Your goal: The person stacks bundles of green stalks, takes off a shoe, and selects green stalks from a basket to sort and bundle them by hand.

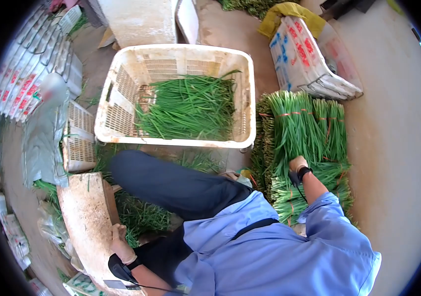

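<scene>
The white crate [175,142] contains loose green leaves [190,108]. Left hand [120,245] rests at the worktop [83,217] edge; right hand [297,164] touches bundled greens [292,130]. Cannot tell either hand's finger closure.

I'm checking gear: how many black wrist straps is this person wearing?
2: the right strap behind the right hand at the green bundles; the left strap behind the left hand. Both wrists show, so none seems hidden.

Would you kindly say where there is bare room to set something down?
The pale bench top between plastic bag and left hand, mostly; also a strip in the white crate, left of loose greens. Bundled greens crowd the right hand.
</scene>
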Demonstrator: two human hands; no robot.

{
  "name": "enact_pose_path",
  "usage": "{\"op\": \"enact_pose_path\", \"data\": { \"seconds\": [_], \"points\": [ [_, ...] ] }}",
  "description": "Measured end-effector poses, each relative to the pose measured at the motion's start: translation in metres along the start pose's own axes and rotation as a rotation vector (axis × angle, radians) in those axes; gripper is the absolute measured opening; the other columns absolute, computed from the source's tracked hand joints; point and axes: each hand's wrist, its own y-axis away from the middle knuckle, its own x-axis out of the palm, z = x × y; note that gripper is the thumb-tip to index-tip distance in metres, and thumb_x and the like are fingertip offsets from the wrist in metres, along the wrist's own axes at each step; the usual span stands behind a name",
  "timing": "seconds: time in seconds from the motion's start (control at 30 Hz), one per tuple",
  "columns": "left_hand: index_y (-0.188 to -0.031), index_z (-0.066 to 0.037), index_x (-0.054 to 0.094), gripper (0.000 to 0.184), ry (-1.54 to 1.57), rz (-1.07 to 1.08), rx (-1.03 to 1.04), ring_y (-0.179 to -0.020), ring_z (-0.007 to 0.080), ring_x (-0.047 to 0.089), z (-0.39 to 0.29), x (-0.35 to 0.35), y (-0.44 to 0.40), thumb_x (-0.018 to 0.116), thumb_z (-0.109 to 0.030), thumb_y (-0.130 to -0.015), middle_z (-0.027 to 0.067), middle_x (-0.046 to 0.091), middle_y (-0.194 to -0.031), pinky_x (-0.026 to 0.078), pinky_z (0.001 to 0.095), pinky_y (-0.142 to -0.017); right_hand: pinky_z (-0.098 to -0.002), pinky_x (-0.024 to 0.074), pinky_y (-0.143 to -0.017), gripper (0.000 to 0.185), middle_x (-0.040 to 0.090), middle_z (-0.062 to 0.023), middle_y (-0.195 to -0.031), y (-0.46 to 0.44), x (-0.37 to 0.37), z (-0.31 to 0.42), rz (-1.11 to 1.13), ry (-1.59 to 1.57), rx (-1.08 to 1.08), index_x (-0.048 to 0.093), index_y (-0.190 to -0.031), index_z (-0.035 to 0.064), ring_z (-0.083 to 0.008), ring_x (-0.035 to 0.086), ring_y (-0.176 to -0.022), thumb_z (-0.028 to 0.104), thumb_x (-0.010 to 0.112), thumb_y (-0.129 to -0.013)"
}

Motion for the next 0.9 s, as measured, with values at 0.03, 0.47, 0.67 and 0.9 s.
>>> {"op": "enact_pose_path", "data": {
  "seconds": [0.03,0.47,0.67,0.9],
  "points": [
    [-0.102,-0.005,0.071,0.014,0.004,-0.008,0.009,-0.086,0.0164,0.070,-0.004,0.004,0.003,0.068,-0.018,-0.102,0.0049,0.071,-0.091,0.058,0.0301,-0.084,-0.0448,0.0601,-0.091,0.022,0.077,-0.0196,-0.111,0.036,-0.041,0.029,-0.081,-0.355,0.430,0.083,-0.097,0.0113,-0.0363,0.075,-0.106,0.024,0.072,-0.083],
    [-0.082,-0.001,0.073,0.029,-0.443,-0.113,0.233,-0.063,0.0117,0.052,-0.030,0.017,0.047,0.075,-0.026,-0.096,0.0068,0.060,-0.067,0.044,0.0324,-0.059,-0.0410,0.0574,-0.093,0.034,0.079,-0.0199,-0.100,0.052,-0.134,0.241,0.192,-0.556,-0.771,0.077,-0.111,-0.0007,-0.0327,0.076,-0.099,0.024,0.077,-0.088],
    [-0.059,-0.005,0.045,0.047,-0.041,-0.485,0.512,-0.055,0.0093,0.033,-0.032,-0.012,0.071,0.079,-0.008,-0.092,-0.0001,0.036,-0.056,0.028,0.0343,-0.050,-0.0414,0.0471,-0.112,0.056,0.070,-0.0173,-0.132,0.032,-0.200,0.341,0.660,-1.106,-0.835,0.059,-0.141,-0.0014,-0.0333,0.064,-0.126,0.016,0.077,-0.091],
    [-0.060,-0.008,0.052,0.043,0.221,-0.957,0.610,-0.055,0.0051,0.039,-0.014,-0.093,0.164,0.077,-0.001,-0.094,-0.0055,0.044,-0.057,0.030,0.0311,-0.051,-0.0437,0.0489,-0.109,0.050,0.071,-0.0191,-0.129,-0.049,-0.238,0.396,0.874,-1.174,-0.661,0.061,-0.137,0.0000,-0.0369,0.064,-0.123,0.012,0.074,-0.090]
  ]
}}
